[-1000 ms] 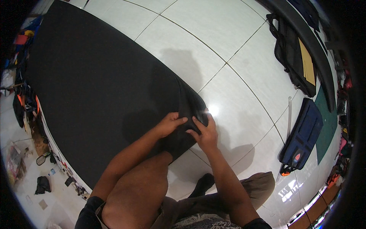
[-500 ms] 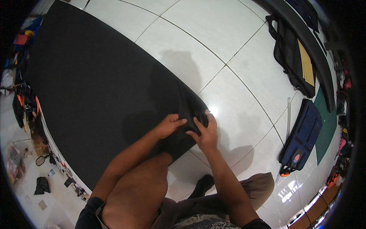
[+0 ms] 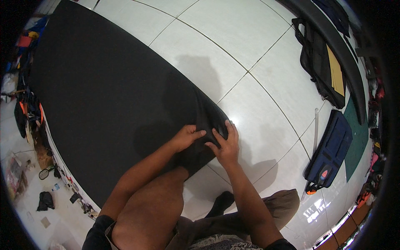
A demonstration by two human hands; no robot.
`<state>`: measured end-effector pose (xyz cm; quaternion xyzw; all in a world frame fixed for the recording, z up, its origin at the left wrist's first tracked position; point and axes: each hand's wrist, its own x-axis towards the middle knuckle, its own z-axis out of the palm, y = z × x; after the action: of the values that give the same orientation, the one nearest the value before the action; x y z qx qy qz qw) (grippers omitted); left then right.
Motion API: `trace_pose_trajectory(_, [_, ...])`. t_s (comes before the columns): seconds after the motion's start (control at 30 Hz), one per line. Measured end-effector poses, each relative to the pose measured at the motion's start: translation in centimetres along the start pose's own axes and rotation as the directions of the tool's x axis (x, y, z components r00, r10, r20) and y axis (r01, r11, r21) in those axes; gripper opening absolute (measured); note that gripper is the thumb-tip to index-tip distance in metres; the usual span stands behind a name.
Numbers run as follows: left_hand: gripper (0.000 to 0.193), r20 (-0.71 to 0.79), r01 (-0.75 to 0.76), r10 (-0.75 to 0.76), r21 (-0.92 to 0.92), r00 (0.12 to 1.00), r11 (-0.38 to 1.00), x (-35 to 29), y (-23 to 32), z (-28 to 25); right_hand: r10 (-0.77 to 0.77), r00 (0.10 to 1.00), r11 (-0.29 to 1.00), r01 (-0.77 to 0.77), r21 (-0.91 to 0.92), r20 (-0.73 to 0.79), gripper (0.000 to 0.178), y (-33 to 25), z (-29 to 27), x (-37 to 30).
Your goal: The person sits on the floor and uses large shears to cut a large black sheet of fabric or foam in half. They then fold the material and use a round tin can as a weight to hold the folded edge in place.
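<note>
A large black sheet of fabric-like material (image 3: pixel 108 91) lies spread over the floor at my left. Its near right corner is bunched up into a fold between my hands. My left hand (image 3: pixel 185 138) pinches the fold, thumb on top and the other fingers hidden underneath. Just to its right, my right hand (image 3: pixel 226 143) grips the edge of the same sheet with its fingers bent and thumb pressed on the material. Both hands touch the sheet close together, above my bent knee.
White floor tiles (image 3: pixel 266 108) lie beyond the sheet. On the right are a navy padded bag panel (image 3: pixel 331 148), a clear strip (image 3: pixel 316 129), a black strapped bag (image 3: pixel 312 62), tan card (image 3: pixel 334 68) and a green mat (image 3: pixel 354 154). Small clutter, including a black plastic bag (image 3: pixel 46 201), lies left.
Hardly anything differs. Both hands keep their hold on the fold, and the view has shifted very slightly.
</note>
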<state>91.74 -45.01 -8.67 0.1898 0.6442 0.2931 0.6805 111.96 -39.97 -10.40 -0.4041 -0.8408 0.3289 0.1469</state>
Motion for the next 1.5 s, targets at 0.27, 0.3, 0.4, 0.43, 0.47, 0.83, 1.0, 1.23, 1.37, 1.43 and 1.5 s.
trace_pose_trajectory(0.27, [0.032,-0.053,0.03,-0.029,0.019,0.998,0.999,0.6,-1.4,-0.2,0.677,0.733,0.569,-0.468,0.676,-0.062,0.042,2.9,0.6,1.2])
trace_pose_trajectory(0.3, [0.032,-0.032,0.054,-0.056,-0.074,0.998,0.996,0.8,-2.2,-0.5,0.647,0.762,0.574,-0.474,0.668,-0.015,0.043,3.0,0.5,1.3])
trace_pose_trajectory(0.4, [0.05,0.052,0.081,-0.07,-0.247,0.996,0.966,1.0,-2.3,-0.3,0.536,0.844,0.686,-0.426,0.59,-0.014,0.047,3.6,0.9,1.1])
trace_pose_trajectory(0.43, [0.059,0.081,0.06,-0.041,-0.247,0.996,0.967,0.8,-1.9,0.4,0.523,0.851,0.703,-0.403,0.586,-0.041,0.047,3.8,1.0,1.0])
trace_pose_trajectory(0.47, [0.069,0.107,0.034,-0.007,-0.25,0.994,0.968,0.5,-1.3,0.9,0.504,0.861,0.723,-0.377,0.579,-0.07,0.047,4.0,1.2,1.1])
trace_pose_trajectory(0.83, [0.075,0.152,0.189,-0.195,0.051,0.969,0.981,2.3,3.5,0.5,0.964,0.265,0.159,-0.536,0.829,-0.014,0.039,0.6,-4.2,1.1])
trace_pose_trajectory(1.0, [0.063,-0.274,0.132,-0.005,0.447,0.962,0.885,0.5,9.0,-2.0,0.791,0.526,0.271,-0.76,0.591,0.313,0.036,-9.7,-12.3,0.1])
trace_pose_trajectory(1.23, [0.054,-0.237,0.155,-0.111,0.178,0.965,0.972,-21.3,20.2,-2.4,0.502,0.728,0.836,-0.546,-0.049,0.466,0.035,-16.8,-33.5,-8.0])
trace_pose_trajectory(1.37, [0.051,-0.241,0.455,-0.398,0.264,0.885,0.851,-34.8,23.5,-7.6,0.52,0.642,0.854,-0.397,-0.336,0.564,0.042,-17.5,-45.9,-8.8])
trace_pose_trajectory(1.43, [0.049,-0.173,0.44,-0.408,0.469,0.896,0.766,-37.7,20.9,-10.8,0.319,0.759,0.923,-0.112,-0.369,0.568,0.024,-14.6,-49.5,-10.3])
trace_pose_trajectory(1.5, [0.048,-0.057,0.306,-0.401,0.745,0.914,0.592,-39.6,17.9,-14.8,0.383,0.797,0.902,-0.212,-0.377,0.467,0.026,-15.4,-52.4,-8.3])
